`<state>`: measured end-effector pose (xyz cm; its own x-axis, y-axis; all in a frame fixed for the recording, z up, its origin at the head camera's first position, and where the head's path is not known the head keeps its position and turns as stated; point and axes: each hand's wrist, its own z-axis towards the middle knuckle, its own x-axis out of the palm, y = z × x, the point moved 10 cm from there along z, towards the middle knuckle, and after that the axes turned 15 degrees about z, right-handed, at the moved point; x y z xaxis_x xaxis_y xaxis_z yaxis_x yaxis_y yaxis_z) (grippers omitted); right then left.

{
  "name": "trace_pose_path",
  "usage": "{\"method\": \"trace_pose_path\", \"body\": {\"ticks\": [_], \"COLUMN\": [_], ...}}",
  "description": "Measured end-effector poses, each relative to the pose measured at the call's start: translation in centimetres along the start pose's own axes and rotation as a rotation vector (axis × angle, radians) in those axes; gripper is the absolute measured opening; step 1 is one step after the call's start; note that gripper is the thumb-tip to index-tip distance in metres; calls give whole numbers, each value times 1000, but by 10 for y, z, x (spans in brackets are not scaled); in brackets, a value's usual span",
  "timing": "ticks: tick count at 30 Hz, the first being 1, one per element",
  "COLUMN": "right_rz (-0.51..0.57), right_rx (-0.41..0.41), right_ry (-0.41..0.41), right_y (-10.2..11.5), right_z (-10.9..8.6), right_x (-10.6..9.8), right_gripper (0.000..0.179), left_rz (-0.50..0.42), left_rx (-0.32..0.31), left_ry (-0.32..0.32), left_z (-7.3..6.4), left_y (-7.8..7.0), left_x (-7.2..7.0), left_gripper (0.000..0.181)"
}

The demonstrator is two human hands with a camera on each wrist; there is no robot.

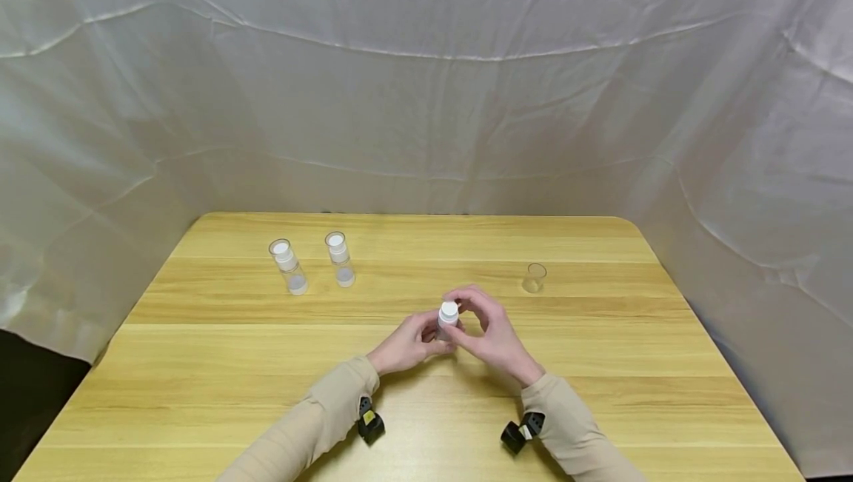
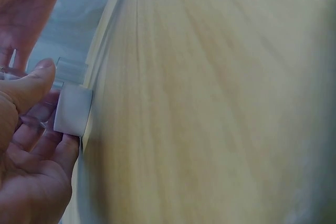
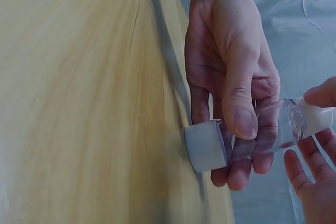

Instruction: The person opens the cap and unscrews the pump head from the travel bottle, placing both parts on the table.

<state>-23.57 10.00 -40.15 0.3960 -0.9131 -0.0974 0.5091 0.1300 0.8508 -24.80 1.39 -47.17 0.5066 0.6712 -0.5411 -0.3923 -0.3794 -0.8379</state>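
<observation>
Near the middle of the table, both hands are on a small clear bottle [image 1: 448,321] with a white top and a white base. My left hand [image 1: 415,343] grips its clear body, thumb on one side and fingers on the other; the white base [image 3: 205,148] sticks out past that hand in the right wrist view. At the other end, the fingers and thumb of my right hand [image 1: 489,330] pinch the white collar [image 3: 318,118]. A clear cap [image 1: 534,279] stands apart on the table, to the right of the hands.
Two similar bottles [image 1: 288,267] [image 1: 340,260], each with a clear cap over its white top, stand at the back left of the wooden table [image 1: 400,245]. Pale curtains [image 1: 426,112] hang behind the table and along its sides.
</observation>
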Motion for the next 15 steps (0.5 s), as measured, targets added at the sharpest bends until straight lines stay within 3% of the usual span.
{"method": "trace_pose_path", "body": {"ticks": [4,9,15], "right_rz": [-21,-26,-16], "right_rx": [26,53,30], "right_ry": [-15,-46,-23], "right_y": [-2,-4,0], "right_z": [0,0,0], "right_x": [0,-2,0], "right_gripper": [51,43,45], "left_rz": [6,38,23], "left_rx": [5,1,-13], "left_ry": [1,-12,-6], "left_z": [0,0,0], "left_y": [-1,-1,0], "left_x": [0,-2,-1], "left_gripper": [37,35,35]}}
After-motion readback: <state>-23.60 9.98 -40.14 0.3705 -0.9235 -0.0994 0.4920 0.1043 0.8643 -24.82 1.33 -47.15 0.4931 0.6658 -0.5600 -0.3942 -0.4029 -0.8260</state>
